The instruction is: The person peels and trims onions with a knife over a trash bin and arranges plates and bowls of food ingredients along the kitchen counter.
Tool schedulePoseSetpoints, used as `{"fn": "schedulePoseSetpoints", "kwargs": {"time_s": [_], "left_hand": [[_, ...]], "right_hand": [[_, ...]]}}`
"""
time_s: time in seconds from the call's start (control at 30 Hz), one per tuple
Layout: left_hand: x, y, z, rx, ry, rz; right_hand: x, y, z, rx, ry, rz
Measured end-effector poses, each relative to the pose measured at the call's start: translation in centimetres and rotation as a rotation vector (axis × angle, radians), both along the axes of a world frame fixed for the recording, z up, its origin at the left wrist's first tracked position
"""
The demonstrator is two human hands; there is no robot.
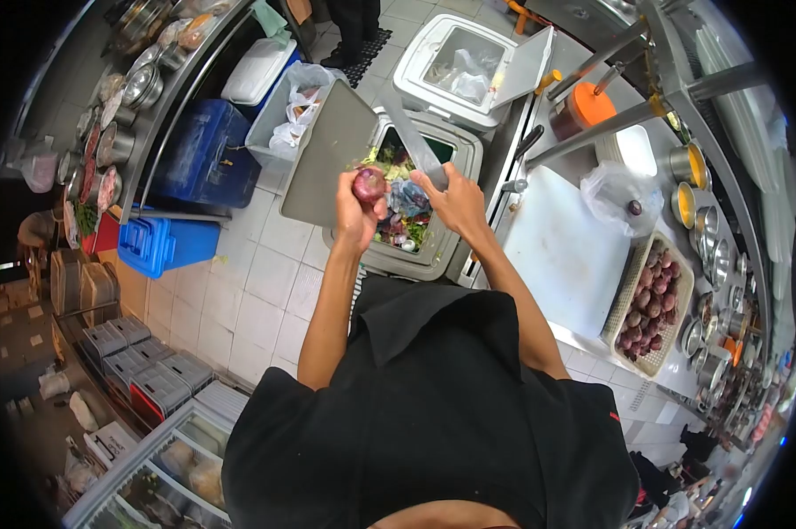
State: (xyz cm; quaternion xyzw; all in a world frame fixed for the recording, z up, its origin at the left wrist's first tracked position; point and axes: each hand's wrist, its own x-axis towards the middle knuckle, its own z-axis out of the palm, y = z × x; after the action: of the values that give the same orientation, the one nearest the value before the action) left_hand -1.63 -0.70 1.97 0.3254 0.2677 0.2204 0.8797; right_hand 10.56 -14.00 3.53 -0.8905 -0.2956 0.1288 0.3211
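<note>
My left hand (355, 216) is closed around a red onion (369, 185), its purple skin showing between thumb and fingers. In my right hand (456, 204) is a large kitchen knife (407, 137), its broad blade slanting up and to the left; my fingers hide the handle. Both hands are over an open grey waste bin (451, 256) holding vegetable scraps and plastic. The blade and the onion are apart. To the right, a white cutting board (552, 251) lies on the steel counter beside a cream basket (611, 310) of red onions (653, 304).
A clear plastic bag (605, 198) with one onion lies behind the board. An orange-lidded container (583, 110) stands near the shelf posts (605, 123). A white bin (464, 26) is ahead, with blue containers (205, 150) at left. Another person's dark-clothed legs (354, 31) are at the top.
</note>
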Motion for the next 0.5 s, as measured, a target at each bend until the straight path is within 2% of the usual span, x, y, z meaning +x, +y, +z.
{"fn": "schedulePoseSetpoints", "kwargs": {"time_s": [0.13, 0.2, 0.43, 0.5], "left_hand": [[1.2, -1.4, -0.3, -0.067, 0.004, -0.089], [1.9, -2.6, 0.2, -0.050, 0.015, 0.000], [4.4, -5.3, -0.2, -0.130, -0.021, 0.272], [4.9, -5.9, 0.0, -0.086, -0.007, 0.321]], "right_hand": [[-2.4, 0.5, 4.7, -0.017, -0.022, 0.056], [-2.8, 0.6, 5.2, -0.039, -0.117, 0.083], [-2.5, -0.1, 5.6, -0.045, -0.100, -0.038], [-2.3, -0.4, 5.6, -0.050, -0.113, -0.050]]}}
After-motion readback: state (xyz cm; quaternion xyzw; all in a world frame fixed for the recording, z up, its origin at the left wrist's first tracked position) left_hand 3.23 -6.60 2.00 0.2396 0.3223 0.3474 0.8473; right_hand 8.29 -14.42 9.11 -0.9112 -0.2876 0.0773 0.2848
